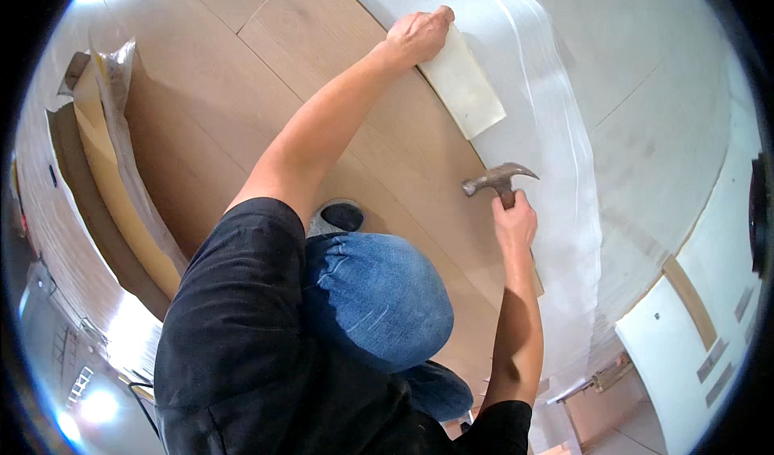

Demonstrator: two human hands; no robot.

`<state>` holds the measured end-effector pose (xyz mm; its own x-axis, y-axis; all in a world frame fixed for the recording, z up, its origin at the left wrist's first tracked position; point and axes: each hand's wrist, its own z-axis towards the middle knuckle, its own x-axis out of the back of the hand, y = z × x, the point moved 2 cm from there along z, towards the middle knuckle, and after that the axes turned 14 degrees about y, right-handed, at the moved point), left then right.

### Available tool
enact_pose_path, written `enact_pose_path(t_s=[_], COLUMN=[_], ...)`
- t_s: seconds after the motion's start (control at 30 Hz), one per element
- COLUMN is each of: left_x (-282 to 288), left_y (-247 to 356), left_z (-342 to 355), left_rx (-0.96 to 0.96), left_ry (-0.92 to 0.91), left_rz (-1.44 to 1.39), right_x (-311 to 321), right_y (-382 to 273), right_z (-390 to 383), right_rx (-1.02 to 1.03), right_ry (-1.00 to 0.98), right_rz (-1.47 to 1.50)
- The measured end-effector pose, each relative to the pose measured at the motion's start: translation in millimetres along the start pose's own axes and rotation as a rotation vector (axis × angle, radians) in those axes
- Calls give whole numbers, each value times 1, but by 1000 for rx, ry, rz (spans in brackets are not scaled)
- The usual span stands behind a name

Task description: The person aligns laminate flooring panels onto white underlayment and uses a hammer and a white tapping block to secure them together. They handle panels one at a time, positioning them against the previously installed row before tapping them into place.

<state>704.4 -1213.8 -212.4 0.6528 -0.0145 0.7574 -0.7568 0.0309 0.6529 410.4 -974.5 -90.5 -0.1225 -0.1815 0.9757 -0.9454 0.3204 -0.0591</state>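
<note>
My left hand (421, 34) is closed on the far end of a cream-coloured rectangular block (466, 88). The block lies along the edge of the laid wood-look floor planks (363, 124), its near end over the white underlay sheet (556, 124). In my right hand (514, 219) is a claw hammer (498, 179), gripped by the handle close below its head. The hammer head is above the plank edge, apart from the block. Its face points left and its claw right.
Left of me stands a long opened package (121, 189) with torn plastic film. Bare grey floor (645, 92) stretches beyond the underlay at the right. A white panel (669, 358) with a wooden strip (689, 302) lies at the lower right. My bent knee (379, 302) is over the planks.
</note>
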Motion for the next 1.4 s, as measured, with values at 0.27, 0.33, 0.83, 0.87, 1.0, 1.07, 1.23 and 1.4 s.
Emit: enact_pose_path(t_s=[0.27, 0.33, 0.83, 0.87, 1.0, 1.07, 1.23, 1.4], left_x=[7, 7, 12, 14, 12, 10, 3, -2], left_y=[2, 0, -5, -8, -26, -31, -37, -40], left_z=[-5, -5, -2, -4, -2, -1, 1, 0], left_rx=[-10, -8, -50, -90, -144, -193, -185, -244], left_ry=[33, 12, -161, -149, -119, -37, -37, 28], left_rz=[33, 40, 119, 76, 72, 95, 105, 162], right_x=[74, 94, 79, 80, 66, 52, 42, 38], right_y=[-9, -17, -98, -104, -120, -125, -123, -128], right_z=[77, 113, 230, 233, 238, 237, 245, 246], right_rx=[98, 199, 532, 422, 234, 416, 377, 385], right_ry=[71, 92, 0, 21, 116, -30, 63, -73], right_rz=[122, -31, -490, -519, -329, -392, -363, -443])
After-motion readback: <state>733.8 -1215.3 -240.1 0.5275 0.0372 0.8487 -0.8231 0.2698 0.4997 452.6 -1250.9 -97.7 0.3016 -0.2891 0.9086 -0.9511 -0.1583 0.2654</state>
